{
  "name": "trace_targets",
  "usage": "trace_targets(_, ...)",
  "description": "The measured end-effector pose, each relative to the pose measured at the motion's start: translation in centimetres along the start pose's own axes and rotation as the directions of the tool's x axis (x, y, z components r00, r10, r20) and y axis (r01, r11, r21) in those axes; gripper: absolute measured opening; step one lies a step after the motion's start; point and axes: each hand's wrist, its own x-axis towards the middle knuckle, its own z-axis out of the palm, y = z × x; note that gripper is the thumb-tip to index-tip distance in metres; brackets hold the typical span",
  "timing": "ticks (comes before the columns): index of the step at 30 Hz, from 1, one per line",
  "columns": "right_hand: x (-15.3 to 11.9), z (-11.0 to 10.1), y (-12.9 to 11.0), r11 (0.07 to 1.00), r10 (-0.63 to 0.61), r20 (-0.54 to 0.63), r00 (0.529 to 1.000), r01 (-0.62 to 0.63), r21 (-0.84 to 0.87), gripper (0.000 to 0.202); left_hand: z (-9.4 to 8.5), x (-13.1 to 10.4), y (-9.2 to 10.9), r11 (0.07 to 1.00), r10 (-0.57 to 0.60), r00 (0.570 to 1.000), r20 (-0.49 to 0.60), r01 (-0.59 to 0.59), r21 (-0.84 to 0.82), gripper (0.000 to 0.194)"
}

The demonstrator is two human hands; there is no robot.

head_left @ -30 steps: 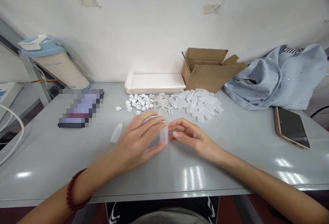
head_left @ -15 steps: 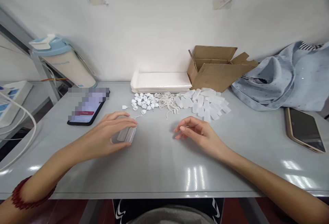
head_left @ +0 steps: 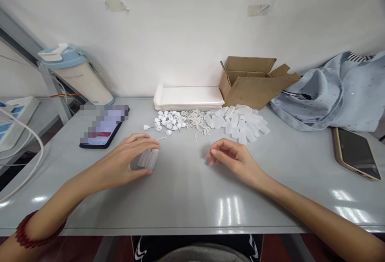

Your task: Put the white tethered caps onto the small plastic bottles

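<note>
My left hand [head_left: 128, 158] is closed loosely around a few small translucent plastic bottles [head_left: 148, 159] lying side by side on the grey table. Its fingertips are at their far end and its thumb at the near end; the hand partly covers them. A short white cord [head_left: 161, 138] sticks out past the fingers. To the right, my right hand [head_left: 230, 155] hovers over the table, fingers loosely curled and apart, with nothing visible in it. Behind the hands lie white pointed caps [head_left: 170, 120], a tangle of white cords [head_left: 197, 120] and a heap of translucent bottles [head_left: 239, 121].
Along the wall are a stack of white flat packs [head_left: 191, 97] and an open cardboard box [head_left: 251, 89]. A tumbler [head_left: 82, 77] and a lit phone [head_left: 104, 127] are at left. A blue cloth bag [head_left: 327, 89] and a dark phone [head_left: 357, 151] are at right.
The bottles under my left hand lie closer together, the right-hand one having shifted slightly left. My right hand has hardly moved. The whole view has shifted slightly.
</note>
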Motion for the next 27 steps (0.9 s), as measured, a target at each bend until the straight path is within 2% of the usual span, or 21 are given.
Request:
trace_targets(5,-0.1,-0.1,0.0,1.000,-0.013,-0.001,1.000,0.013,-0.013,0.015,0.2,0.1,-0.2,0.999,0.033,0.999,-0.033,-0.033,0.010,0.048)
trace_targets(21,0.0,-0.2,0.2,0.999,-0.034,-0.002,0.999,0.034,-0.029,0.015,0.3,0.0,-0.4,1.000,0.025,0.997,-0.076,-0.025,0.002,0.045)
trace_targets(27,0.0,-0.4,-0.1,0.997,-0.056,-0.021,0.998,0.055,-0.050,0.015,-0.5,0.2,0.7,1.000,0.020,0.995,-0.100,-0.022,-0.015,0.050)
